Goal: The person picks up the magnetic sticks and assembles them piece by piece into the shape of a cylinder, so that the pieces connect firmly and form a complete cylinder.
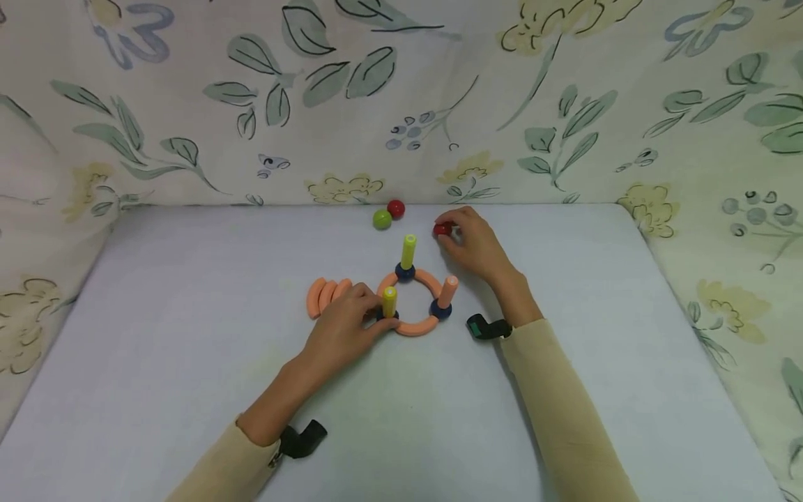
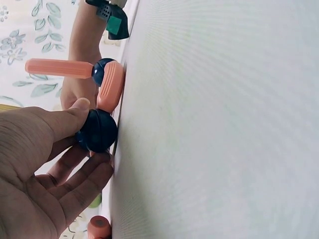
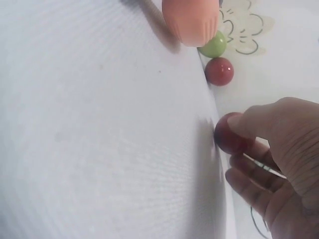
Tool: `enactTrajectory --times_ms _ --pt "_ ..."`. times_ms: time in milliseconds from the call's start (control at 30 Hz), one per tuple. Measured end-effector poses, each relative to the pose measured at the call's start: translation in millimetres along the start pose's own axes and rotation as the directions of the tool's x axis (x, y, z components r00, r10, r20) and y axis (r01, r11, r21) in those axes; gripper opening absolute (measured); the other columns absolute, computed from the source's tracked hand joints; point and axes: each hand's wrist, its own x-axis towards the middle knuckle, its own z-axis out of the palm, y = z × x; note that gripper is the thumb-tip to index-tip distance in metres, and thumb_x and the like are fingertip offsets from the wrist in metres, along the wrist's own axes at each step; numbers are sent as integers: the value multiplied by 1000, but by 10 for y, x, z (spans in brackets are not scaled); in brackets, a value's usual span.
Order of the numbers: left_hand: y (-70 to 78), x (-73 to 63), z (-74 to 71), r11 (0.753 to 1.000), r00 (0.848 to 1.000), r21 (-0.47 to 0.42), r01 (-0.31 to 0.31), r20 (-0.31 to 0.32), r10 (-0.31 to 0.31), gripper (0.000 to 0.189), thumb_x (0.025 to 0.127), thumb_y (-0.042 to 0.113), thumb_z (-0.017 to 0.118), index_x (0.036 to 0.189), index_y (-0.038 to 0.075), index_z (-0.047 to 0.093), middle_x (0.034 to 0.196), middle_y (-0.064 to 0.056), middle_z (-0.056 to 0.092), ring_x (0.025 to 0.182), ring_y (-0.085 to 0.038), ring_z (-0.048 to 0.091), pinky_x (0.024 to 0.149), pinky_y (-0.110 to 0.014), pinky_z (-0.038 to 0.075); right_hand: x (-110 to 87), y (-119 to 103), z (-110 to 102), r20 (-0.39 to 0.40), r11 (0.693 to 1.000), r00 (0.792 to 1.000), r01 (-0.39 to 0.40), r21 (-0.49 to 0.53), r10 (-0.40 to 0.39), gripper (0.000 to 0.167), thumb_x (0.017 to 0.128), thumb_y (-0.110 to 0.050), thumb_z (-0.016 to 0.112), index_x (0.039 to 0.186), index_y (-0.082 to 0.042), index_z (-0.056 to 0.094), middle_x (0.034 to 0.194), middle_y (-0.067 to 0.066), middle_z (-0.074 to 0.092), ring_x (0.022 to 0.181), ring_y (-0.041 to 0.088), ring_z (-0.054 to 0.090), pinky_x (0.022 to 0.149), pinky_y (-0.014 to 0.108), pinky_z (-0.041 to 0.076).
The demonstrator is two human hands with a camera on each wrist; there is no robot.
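Observation:
An orange ring [image 1: 417, 328] of curved pieces lies on the table, joined by dark blue balls, with upright sticks at the joints: a yellow-green stick [image 1: 408, 252], an orange stick [image 1: 447, 293] and a yellow stick [image 1: 389, 303]. My left hand [image 1: 345, 321] pinches the dark blue ball [image 2: 97, 130] under the yellow stick between thumb and fingers. Beyond the ring, my right hand [image 1: 478, 245] holds a red ball [image 3: 232, 133] between thumb and fingers, low at the table surface. The red ball is partly hidden by the fingers in the head view.
A green ball [image 1: 382, 219] and another red ball [image 1: 396, 208] sit together near the table's back edge. Loose orange curved pieces [image 1: 314, 298] lie side by side left of the ring, partly behind the left hand. Floral cloth [image 1: 351, 153] hangs behind the white table [image 1: 188, 314].

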Motion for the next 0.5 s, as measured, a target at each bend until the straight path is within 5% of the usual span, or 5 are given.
enactTrajectory --times_ms 500 --pt "8 21 3 1000 1000 18 24 16 -24 20 91 34 85 100 17 79 98 0 65 88 -14 58 73 -26 46 -56 -69 -76 -4 990 998 64 127 -64 34 100 -7 71 133 -3 66 129 15 70 120 31 69 104 45 59"
